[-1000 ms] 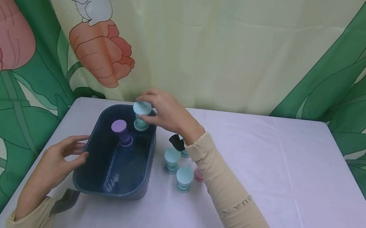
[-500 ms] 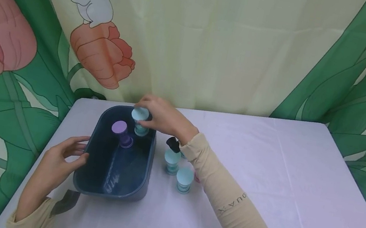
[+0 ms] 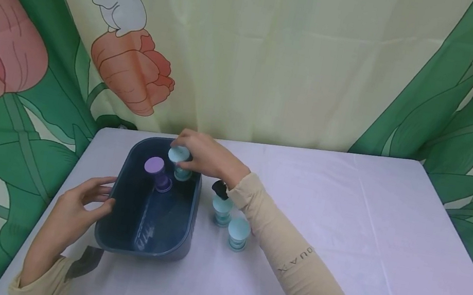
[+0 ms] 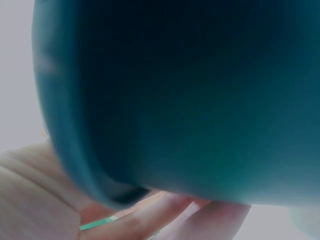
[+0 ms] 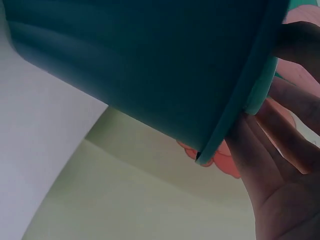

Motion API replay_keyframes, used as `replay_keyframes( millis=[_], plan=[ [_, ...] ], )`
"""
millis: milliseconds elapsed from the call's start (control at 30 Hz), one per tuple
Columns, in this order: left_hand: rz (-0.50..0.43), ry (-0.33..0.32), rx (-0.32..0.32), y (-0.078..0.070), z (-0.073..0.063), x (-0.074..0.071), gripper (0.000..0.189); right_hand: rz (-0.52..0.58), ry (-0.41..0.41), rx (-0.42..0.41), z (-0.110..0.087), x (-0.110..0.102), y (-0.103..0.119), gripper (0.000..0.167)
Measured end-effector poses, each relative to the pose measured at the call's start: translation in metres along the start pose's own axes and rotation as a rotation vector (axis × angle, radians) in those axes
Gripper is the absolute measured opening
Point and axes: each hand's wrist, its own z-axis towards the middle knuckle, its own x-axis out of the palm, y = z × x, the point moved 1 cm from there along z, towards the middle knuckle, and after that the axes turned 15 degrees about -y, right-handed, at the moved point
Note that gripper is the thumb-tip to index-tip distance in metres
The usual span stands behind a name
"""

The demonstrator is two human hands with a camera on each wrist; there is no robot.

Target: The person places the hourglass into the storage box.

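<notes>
In the head view, my right hand (image 3: 209,156) holds a light-blue spool-shaped piece (image 3: 179,154) by its wide top, fingers and thumb around it. This piece stands upright inside the dark blue plastic bin (image 3: 162,255), near its back right corner. A purple spool-shaped piece (image 3: 154,165) stands beside it in the bin. My left hand (image 3: 75,212) rests against the bin's left outer side, its fingers and thumb touching the wall near the rim. In the right wrist view the bin's wall hides most of the held piece.
Right of the bin, on the white tablecloth (image 3: 343,238), stand light-blue spool-shaped pieces, one nearer the bin (image 3: 222,206) and one closer to the front (image 3: 239,229). A black wrist camera (image 3: 220,189) hangs under the right wrist. A printed curtain (image 3: 300,74) hangs behind the table.
My right hand has moved slightly down and toward me, lowering the light-blue piece into the bin. A pink piece on the table is now hidden behind the right sleeve. My left hand stays put.
</notes>
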Motion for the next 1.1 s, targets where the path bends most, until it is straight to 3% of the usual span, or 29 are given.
replay_keyframes(
  millis=[500,767,1100],
  plan=[
    [-0.002,-0.002,0.014,0.0,0.001,-0.001,0.05,-0.068,0.081,-0.008,0.006,0.014,0.003,0.042],
    [0.004,0.012,-0.022,-0.003,-0.001,-0.001,0.052,-0.089,0.1,-0.008,0.007,0.022,0.001,0.042],
    [0.006,0.006,-0.016,-0.003,-0.002,0.0,0.051,-0.142,0.129,-0.007,0.006,0.026,0.0,0.044]
  ],
)
